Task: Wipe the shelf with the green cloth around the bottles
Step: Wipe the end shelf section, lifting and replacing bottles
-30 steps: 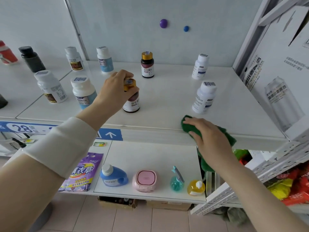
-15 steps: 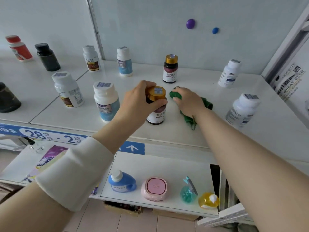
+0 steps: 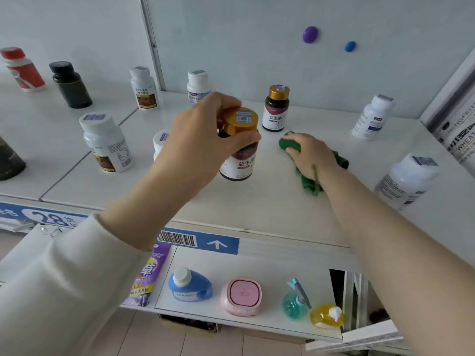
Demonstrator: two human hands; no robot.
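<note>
My left hand (image 3: 203,140) grips a dark bottle with a gold cap (image 3: 240,147) by its top and holds it lifted and tilted above the white shelf (image 3: 257,201). My right hand (image 3: 311,155) presses the green cloth (image 3: 308,181) flat on the shelf, just right of the lifted bottle. A second gold-capped bottle (image 3: 276,107) stands behind the cloth. White bottles stand at the right (image 3: 407,179), the back right (image 3: 372,116), the left (image 3: 106,142) and the back (image 3: 144,87). Another white bottle (image 3: 159,142) is mostly hidden behind my left wrist.
A black bottle (image 3: 70,84) and a red-capped one (image 3: 21,69) stand on the neighbouring shelf at the left. A cardboard box (image 3: 460,134) borders the shelf on the right. Below, a lower shelf (image 3: 257,263) carries a blue jug (image 3: 190,283), a pink box (image 3: 241,296) and spray bottles.
My right hand has slid the green cloth from the shelf's front edge back toward the middle, beside the gold-capped bottle. My left hand has raised and tilted that bottle off the shelf.
</note>
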